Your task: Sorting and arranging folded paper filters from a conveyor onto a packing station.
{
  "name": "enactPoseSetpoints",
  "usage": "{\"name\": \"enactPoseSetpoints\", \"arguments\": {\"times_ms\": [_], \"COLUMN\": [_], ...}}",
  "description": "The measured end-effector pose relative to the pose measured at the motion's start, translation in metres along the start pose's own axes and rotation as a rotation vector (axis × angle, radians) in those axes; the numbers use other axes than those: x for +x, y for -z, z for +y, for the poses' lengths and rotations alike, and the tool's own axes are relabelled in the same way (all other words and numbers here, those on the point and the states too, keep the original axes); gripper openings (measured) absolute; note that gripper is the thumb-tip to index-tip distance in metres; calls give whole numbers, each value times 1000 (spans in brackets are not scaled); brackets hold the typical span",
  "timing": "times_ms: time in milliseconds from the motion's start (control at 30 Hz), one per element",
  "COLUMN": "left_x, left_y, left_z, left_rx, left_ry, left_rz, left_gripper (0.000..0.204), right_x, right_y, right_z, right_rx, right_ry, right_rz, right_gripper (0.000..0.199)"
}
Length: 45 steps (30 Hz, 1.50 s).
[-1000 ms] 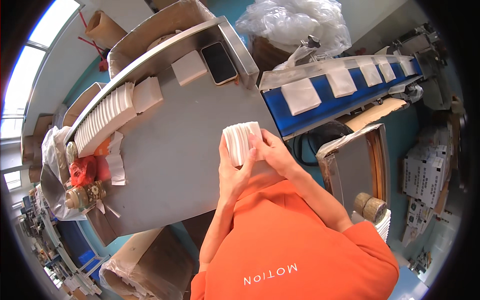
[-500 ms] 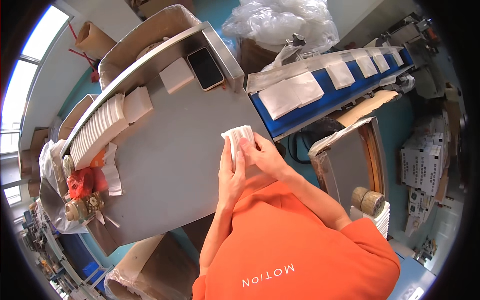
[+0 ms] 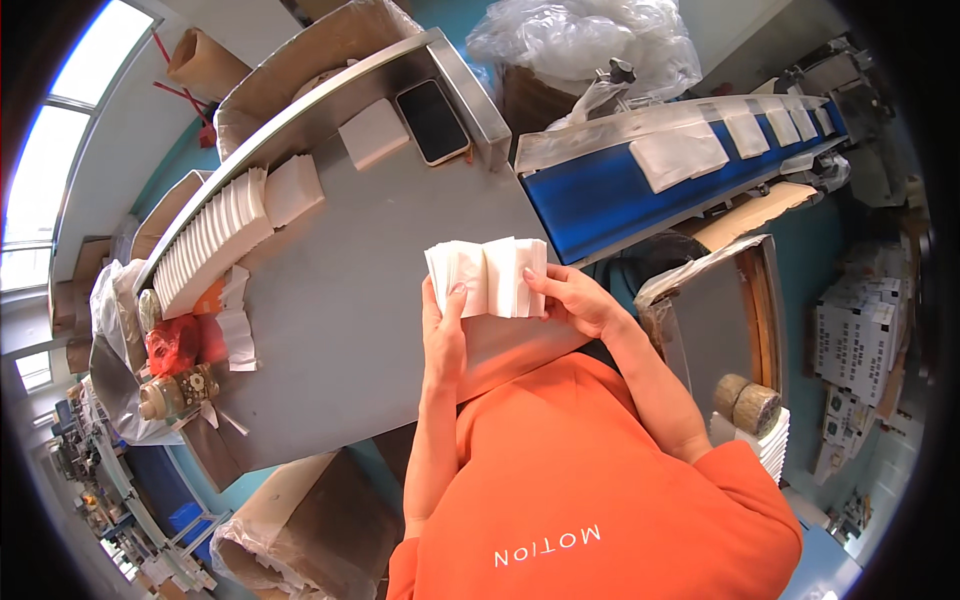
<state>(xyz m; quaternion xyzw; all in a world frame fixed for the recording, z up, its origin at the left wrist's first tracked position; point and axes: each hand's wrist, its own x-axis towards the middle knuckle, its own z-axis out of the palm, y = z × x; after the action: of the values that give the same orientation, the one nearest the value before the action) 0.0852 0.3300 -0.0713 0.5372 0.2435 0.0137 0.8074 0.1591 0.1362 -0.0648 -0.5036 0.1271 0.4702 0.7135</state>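
Observation:
A stack of white folded paper napkins is held up over the table's near right edge, fanned apart in the middle like an open book. My left hand is closed on its left half, thumb on the front face. The right half is gripped by my right hand, with the thumb on top and the other fingers partly hidden behind. Farther off, a long row of upright napkins leans along the table's back rim, with a separate stack at its right end.
Beyond the grey metal table runs a blue conveyor belt carrying spaced napkins. A phone lies beside a square white stack. Red plastic and a tape roll sit at the table's left corner. Cardboard boxes stand around.
The napkin stack, pressed together between my hands before, is now spread open, and my hands have moved apart. Napkins on the conveyor have shifted to the far right.

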Motion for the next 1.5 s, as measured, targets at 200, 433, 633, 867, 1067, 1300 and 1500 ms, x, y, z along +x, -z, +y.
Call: {"name": "enactPoseSetpoints", "arguments": {"times_ms": [200, 433, 633, 867, 1067, 1300, 1500], "left_x": [-11, 3, 3, -7, -27, -43, -43], "left_y": [-10, -4, 13, 1, -9, -9, -10], "left_z": [5, -3, -12, -10, -28, -46, -52], "left_rx": [126, -394, -559, 220, 446, 1130, 1317], "left_ry": [26, 181, 377, 113, -199, -826, -1122], "left_rz": [-110, -32, -79, -48, -53, -378, -493], "left_gripper": [60, 43, 42, 35, 30, 32, 50], "right_x": [1, 10, 0, 15, -28, -89, -163], "right_y": [-12, 6, -20, 12, 7, -42, -49], "right_z": [1, 2, 3, 5, 24, 135, 261], "right_rx": [-130, 365, -112, 425, 351, 352, 419], "right_ry": [84, 421, 92, 458, 501, 396, 452], "right_rz": [56, 411, 55, 578, 615, 518, 829], "right_gripper": [31, 28, 54, 21, 22, 23, 20]}}
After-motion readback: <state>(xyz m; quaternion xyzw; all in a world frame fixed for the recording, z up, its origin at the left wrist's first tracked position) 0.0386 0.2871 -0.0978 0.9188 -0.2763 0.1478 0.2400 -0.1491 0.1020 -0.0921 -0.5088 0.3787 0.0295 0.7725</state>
